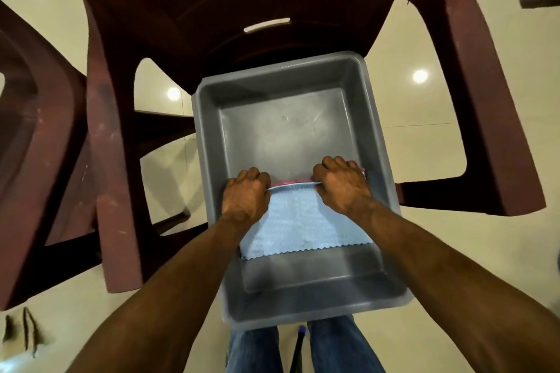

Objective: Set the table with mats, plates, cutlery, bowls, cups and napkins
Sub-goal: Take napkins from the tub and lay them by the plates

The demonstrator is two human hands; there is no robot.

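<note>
I have the pale blue ribbed cloth napkin with a scalloped hem (306,222) lying in the near half of the grey rectangular plastic tub (303,303), a pink-edged cloth (291,182) showing just under its far edge at 12 o'clock. My left hand (245,194) and right hand (344,185) are both curled closed over that far edge, one at each corner; the fingers (333,162) wrap down over it, so I cannot tell how many layers they hold.

My worry: pinching both cloths together and lifting two, or one corner slipping so the napkin sags and unfolds. The tub itself overhangs the dark red plastic chair (242,24) toward 6 o'clock, above my jeans-clad legs (333,342); a hard pull could tip it.

The tub walls crowd both wrists at 3 and 9 o'clock. Straight up is open.
</note>
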